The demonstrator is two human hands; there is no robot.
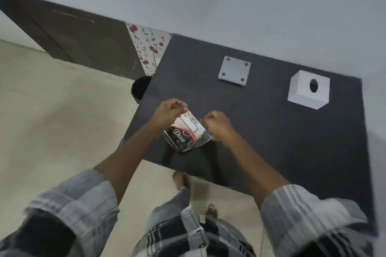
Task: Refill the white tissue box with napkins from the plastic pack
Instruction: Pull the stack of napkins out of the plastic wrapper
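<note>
The plastic napkin pack [186,133], white and black with red print, stands near the front left of the dark table [282,142]. My left hand [168,111] pinches the pack's top left edge. My right hand [218,125] pinches the clear plastic at its right side. Both fists are closed on the wrapper. The white tissue box [308,93], with an oval hole in its upward face, sits at the back right of the table. Its flat white base plate [234,71], with a round dot at each corner, lies apart to the left of it.
The table stands against a pale wall. A dark round bin [141,87] sits on the floor by the table's left edge. A flowered cloth [149,48] and a dark cabinet [79,37] are at the back left. My feet show below the front edge.
</note>
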